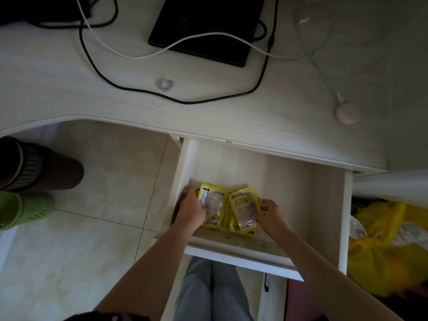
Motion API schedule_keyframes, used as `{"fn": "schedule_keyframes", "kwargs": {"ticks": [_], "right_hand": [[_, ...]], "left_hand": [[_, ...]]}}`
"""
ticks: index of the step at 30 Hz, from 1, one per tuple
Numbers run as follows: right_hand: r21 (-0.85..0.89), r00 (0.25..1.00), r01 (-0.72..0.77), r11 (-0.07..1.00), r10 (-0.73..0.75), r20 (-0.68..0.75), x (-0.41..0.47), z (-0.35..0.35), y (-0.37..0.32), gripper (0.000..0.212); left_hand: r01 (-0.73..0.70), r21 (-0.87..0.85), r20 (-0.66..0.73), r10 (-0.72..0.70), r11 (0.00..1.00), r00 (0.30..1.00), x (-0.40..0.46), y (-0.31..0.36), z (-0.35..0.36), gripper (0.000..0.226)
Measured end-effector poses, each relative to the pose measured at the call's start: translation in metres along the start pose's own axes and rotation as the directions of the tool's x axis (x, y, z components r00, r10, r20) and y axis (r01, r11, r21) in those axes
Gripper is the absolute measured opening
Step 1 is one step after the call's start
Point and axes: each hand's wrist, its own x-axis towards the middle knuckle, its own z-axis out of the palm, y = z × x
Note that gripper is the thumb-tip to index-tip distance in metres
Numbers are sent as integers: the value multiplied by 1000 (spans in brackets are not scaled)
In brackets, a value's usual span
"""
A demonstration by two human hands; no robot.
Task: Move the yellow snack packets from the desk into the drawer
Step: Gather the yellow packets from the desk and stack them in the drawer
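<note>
Down inside the open drawer [289, 181], both hands gripping yellow snack packets: left hand [188, 210], right hand [272, 212]. Placing step, basically. Next: let go, check counter [69, 72].

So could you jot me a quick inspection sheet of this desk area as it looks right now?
Surface: pale desk; no packets seen on it.
Job's things: yellow snack packets in open drawer, near its front left corner.
Clutter: black laptop, round white puck.
Hands: left hand grips left packets; right hand pinches right packet's edge.
Cables: black cable and white cable across the desk.
Surroundings: tiled floor, yellow bag.
</note>
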Motion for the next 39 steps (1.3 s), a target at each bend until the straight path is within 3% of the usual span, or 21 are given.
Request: {"fn": "schedule_keyframes", "kwargs": {"ticks": [6, 10, 15, 21, 25, 34, 39], "right_hand": [[-118, 999, 35, 992, -35, 6, -24, -14, -12, 44], [-212, 990, 139, 967, -135, 34, -47, -20, -30, 41], [-295, 955, 297, 908, -287, 77, -80, -9, -64, 38], [-420, 874, 485, 767, -445, 197, -116, 30, -112, 36], [-464, 775, 626, 626, -561, 290, -137, 67, -145, 33], [-491, 634, 765, 416, -617, 466, -180, 185, -225, 37], [-466, 604, 790, 398, -633, 484, -203, 254, -271, 38]], "left_hand": [[-103, 14, -7, 103, 995, 995, -31, 5, -16, 37], [-171, -19, -53, 170, 985, 984, -61, 7, -34, 45], [-246, -93, -187, 226, 965, 956, -99, -6, -61, 28], [-182, -214, -330, 104, 960, 938, -123, -50, -95, 24], [-150, -241, -457, 24, 959, 889, -131, -89, -115, 27], [-45, -251, -579, -113, 967, 807, -138, -200, -195, 27], [4, -223, -634, -148, 975, 759, -136, -270, -253, 25]]}}
